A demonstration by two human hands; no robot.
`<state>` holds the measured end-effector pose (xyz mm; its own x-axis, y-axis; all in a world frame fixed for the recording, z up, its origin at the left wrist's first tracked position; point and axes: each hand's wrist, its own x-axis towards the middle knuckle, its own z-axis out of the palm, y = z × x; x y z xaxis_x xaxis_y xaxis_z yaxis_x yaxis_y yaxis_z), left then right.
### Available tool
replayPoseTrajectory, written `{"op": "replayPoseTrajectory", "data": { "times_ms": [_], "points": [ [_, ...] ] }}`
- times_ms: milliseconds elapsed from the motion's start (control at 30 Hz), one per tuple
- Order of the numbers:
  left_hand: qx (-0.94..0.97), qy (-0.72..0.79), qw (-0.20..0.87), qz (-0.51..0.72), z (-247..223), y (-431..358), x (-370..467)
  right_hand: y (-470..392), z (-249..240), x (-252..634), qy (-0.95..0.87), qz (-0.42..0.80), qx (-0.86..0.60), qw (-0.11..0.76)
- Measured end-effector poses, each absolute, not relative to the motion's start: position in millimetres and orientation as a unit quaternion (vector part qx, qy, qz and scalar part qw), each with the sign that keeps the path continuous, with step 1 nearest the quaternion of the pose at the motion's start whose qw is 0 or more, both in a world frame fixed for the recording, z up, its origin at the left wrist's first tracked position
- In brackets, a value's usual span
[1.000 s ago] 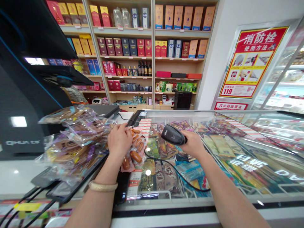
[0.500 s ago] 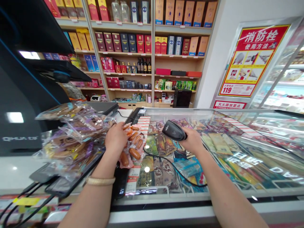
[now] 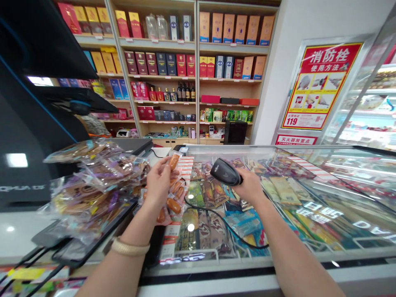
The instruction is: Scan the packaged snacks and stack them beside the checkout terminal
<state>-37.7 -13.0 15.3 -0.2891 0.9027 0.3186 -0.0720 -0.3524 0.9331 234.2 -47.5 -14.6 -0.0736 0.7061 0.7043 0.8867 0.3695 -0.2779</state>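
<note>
My left hand [image 3: 158,177] pinches a small wrapped sausage [image 3: 175,161], held up just above a pile of other packaged sausages [image 3: 174,205]. That pile lies on the left end of the freezer's glass top. A gold-coloured bangle [image 3: 130,247] circles my left wrist. My right hand [image 3: 249,186] is wrapped round the handle of a black barcode scanner [image 3: 226,172], whose head points left toward the sausages. The scanner's black cord [image 3: 229,226] loops across the glass. Left of my left hand, a heap of clear packets with brown food [image 3: 93,185] sits on the counter.
A glass-topped freezer [image 3: 201,270] full of wrapped ice creams spans the front and right. At the left stands a dark checkout machine [image 3: 21,123] with screens. Shelves [image 3: 168,76] of boxes and bottles line the back wall, beside a red-and-yellow sign [image 3: 323,86].
My left hand has risen slightly from the sausage pile, now with one wrapped sausage raised between its fingers. The scanner stays in nearly the same place; the view has tilted a little.
</note>
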Motion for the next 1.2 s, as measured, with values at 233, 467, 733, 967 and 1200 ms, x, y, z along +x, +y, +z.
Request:
{"op": "replayPoseTrajectory", "data": {
  "times_ms": [233, 467, 733, 967, 1200],
  "points": [
    [0.365, 0.321, 0.632, 0.604, 14, -18, -27, -48, -14, 232, -0.726, -0.130, -0.535, 0.412],
    [0.524, 0.407, 0.480, 0.574, 3, -17, -23, -46, -17, 232, -0.754, -0.108, -0.516, 0.393],
    [0.641, 0.522, 0.218, 0.519, 3, -14, -29, -49, -15, 228, -0.792, -0.087, -0.476, 0.373],
    [0.661, 0.533, 0.171, 0.500, 1, -13, -31, -53, -10, 223, -0.816, -0.063, -0.474, 0.326],
    [0.710, 0.503, 0.163, 0.465, 0, -13, -29, -51, -10, 226, -0.767, -0.088, -0.518, 0.367]
  ]
}}
